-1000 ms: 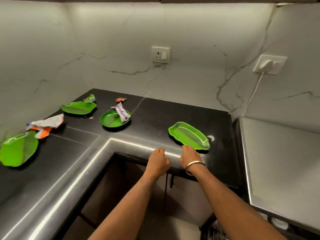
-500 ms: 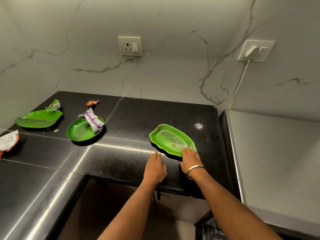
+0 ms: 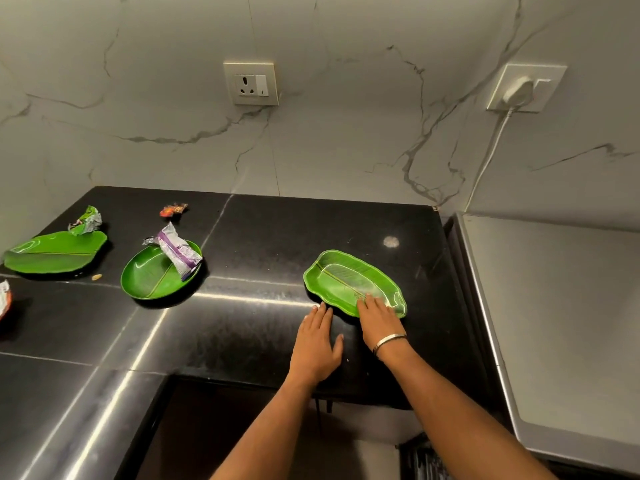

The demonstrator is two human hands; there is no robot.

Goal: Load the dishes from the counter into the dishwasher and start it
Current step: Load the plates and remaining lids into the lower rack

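Black L-shaped desk (image 3: 263, 237) sat against marble wall. Your right hand (image 3: 378, 318) lay flat, fingers straight, on near rim of leaf-shaped dish (image 3: 346, 278), gripping nothing. Your left hand (image 3: 317, 344) rested open, palm down, on desk just left of that dish. Round green plate (image 3: 152, 275) with purple wrapper (image 3: 178, 251) stood further left; long leaf plate (image 3: 55, 252) beyond it, crumpled wrapper (image 3: 86, 220) at its far edge. Grey appliance top (image 3: 561, 306) at right.

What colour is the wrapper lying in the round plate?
Silvery with purple stripes, the wrapper; head view.
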